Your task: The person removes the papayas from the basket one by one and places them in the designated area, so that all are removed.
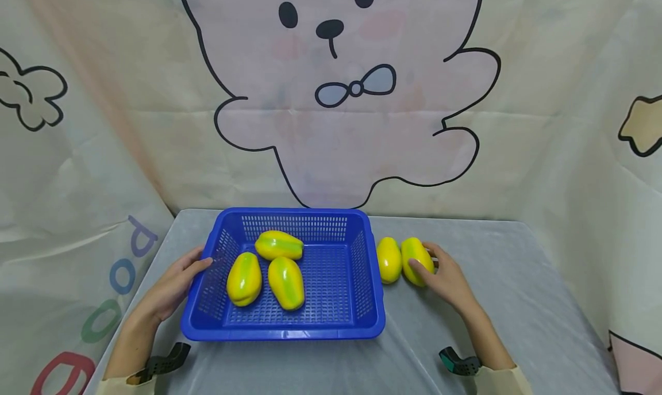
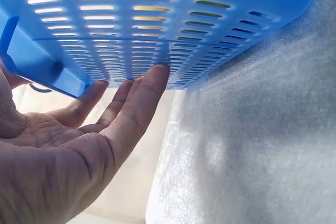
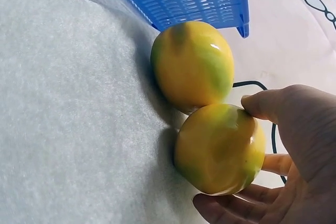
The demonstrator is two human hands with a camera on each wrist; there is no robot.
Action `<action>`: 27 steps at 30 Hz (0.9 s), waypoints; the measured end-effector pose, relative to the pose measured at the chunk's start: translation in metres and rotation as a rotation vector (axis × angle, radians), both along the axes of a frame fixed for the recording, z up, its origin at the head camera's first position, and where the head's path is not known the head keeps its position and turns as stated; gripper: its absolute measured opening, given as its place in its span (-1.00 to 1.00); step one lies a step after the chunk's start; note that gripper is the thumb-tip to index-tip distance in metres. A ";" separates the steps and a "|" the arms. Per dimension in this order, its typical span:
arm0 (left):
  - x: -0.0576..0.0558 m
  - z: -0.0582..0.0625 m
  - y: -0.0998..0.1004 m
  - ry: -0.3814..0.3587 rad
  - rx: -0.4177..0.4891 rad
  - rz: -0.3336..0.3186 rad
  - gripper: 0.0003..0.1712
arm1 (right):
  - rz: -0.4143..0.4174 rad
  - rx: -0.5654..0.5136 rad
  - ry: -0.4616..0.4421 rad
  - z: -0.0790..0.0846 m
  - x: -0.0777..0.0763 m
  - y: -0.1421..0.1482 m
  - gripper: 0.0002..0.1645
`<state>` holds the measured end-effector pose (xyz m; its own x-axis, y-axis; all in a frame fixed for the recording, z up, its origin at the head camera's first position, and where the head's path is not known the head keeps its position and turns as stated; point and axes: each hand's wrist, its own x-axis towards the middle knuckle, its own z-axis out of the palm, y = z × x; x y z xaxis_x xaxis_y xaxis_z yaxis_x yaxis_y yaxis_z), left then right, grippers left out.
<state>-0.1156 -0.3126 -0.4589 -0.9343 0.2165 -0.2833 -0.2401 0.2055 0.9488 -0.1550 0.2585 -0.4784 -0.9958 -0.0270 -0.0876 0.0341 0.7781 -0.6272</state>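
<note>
A blue plastic basket (image 1: 331, 333) with slotted walls stands on the table. My left hand (image 1: 173, 283) holds its left rim, thumb over the edge and fingers (image 2: 139, 100) against the outer wall. Inside the basket lie three glossy yellow-green papayas, one at the back (image 1: 279, 245), one at the left (image 1: 244, 280) and one at the front (image 1: 287, 284). To the right of the basket, two more papayas sit side by side on the cloth. My right hand (image 1: 449, 277) grips the outer papaya (image 3: 220, 149) between thumb and fingers; the inner papaya (image 3: 192, 65) is between it and the basket.
A grey cloth (image 1: 517, 303) covers the table. Behind it hangs a pale curtain (image 1: 543, 171) printed with a cartoon bear, and more printed fabric (image 1: 62, 211) borders the left side. Dark bands (image 1: 165, 360) are on both wrists.
</note>
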 end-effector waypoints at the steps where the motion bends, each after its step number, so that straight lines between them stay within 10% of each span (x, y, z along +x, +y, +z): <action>1: 0.000 0.000 0.000 0.000 0.000 0.000 -0.16 | 0.000 0.002 -0.003 0.000 0.000 0.000 -0.03; 27: 0.001 0.001 0.002 0.003 -0.001 0.006 -0.17 | -0.020 0.050 0.041 0.012 0.001 0.000 -0.03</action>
